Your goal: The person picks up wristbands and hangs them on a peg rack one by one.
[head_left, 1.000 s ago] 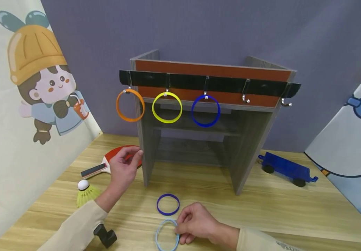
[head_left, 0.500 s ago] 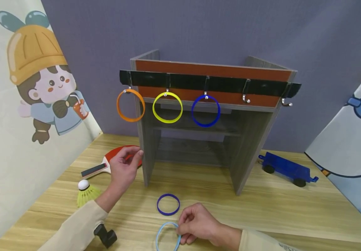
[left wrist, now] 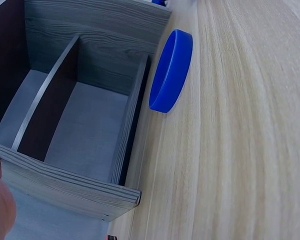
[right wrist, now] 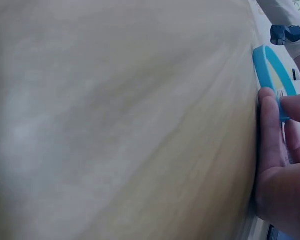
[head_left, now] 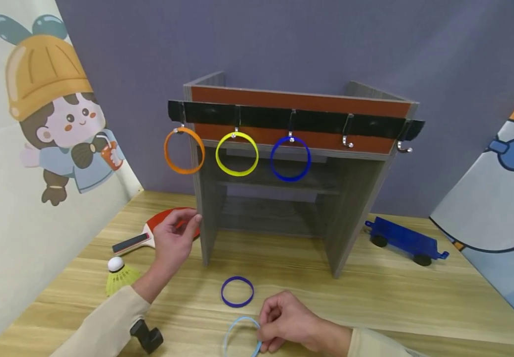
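Observation:
My right hand (head_left: 290,320) pinches a light blue silicone wristband (head_left: 234,327) between thumb and fingers, low over the table. In the right wrist view the light blue band (right wrist: 262,67) stands on edge beside the fingertips. A dark blue wristband (head_left: 223,297) lies on the table beyond it. My left hand (head_left: 174,238) holds the front edge of the grey wooden shelf's left side panel (head_left: 205,233). Orange (head_left: 165,153), yellow (head_left: 218,161) and blue (head_left: 272,166) wristbands hang from hooks on the black strip (head_left: 319,119) across the shelf's top.
Two bare hooks (head_left: 348,144) are at the strip's right end. A table tennis bat (head_left: 147,235) and a yellow shuttlecock (head_left: 122,277) lie at the left. A blue toy trailer (head_left: 402,238) stands right of the shelf. Printed cloths and a grey backdrop surround the table.
My right hand shifts slightly right and toward me, with the light blue wristband tilting up in its grip. The left hand stays at the shelf panel. The head view turns slightly.

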### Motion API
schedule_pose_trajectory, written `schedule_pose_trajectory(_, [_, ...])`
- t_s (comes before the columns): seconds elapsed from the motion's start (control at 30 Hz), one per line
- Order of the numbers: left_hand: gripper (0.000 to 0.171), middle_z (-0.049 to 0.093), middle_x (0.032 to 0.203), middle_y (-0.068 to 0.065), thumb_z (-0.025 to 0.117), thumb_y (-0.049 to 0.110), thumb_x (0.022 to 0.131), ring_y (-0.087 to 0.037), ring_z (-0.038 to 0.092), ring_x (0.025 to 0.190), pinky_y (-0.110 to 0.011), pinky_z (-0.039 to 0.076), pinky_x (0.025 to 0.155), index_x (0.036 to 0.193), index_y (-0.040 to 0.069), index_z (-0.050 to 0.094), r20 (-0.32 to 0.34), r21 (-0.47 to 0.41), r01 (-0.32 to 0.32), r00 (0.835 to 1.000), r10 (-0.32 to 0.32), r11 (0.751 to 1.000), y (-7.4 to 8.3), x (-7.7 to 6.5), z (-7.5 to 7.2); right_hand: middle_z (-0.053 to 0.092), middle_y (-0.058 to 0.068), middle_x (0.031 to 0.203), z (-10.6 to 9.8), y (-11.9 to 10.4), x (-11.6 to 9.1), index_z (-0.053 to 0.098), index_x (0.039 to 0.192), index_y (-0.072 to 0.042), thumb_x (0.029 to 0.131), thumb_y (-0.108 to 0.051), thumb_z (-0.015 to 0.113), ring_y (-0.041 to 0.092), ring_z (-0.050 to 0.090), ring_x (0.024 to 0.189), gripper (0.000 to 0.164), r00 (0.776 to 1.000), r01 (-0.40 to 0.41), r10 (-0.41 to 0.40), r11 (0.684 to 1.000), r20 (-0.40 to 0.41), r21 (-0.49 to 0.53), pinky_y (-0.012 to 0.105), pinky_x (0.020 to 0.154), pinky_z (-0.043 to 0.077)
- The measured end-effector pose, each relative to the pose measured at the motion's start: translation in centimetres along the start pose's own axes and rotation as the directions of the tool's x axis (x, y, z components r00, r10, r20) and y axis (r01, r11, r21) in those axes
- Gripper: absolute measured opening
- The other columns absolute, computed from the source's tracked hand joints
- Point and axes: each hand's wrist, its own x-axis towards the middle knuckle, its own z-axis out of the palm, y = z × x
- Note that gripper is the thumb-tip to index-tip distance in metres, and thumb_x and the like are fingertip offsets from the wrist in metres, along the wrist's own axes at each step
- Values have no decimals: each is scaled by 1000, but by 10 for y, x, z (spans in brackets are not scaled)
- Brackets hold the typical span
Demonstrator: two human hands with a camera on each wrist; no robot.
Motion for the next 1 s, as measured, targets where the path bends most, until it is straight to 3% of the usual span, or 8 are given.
schedule_pose_trajectory(0.27, [13,64,79,-20,67,-17,78,-7,63,72,-17,53,67,88,-21,59,-10,-11,-4,1000,3,1000,0,-1,0,62,11,69,-12,-4,-9,56,89,9,70,7,71,28,66,61,24,1000,-7,5,997,27,74,32,51,55])
schedule_pose_trajectory(0.73, [13,64,79,-21,66,-18,79,-6,62,72,-16,52,68,89,-22,58,-14,-25,7,1000,-7,1000,1,-1,2,63,12,78,-37,-19,-24,55,97,20,76,3,72,22,67,63,32,1000,-4,3,997,18,77,27,55,55])
schedule_pose_trajectory(1.0, [15,64,79,-21,67,-12,81,-7,62,72,-16,52,67,89,-22,58,-7,-27,10,1000,-11,1000,2,-1,2,66,12,79,-53,-29,-31,53,100,24,79,6,70,19,67,64,33,997,81,-82,992,11,97,27,56,56])
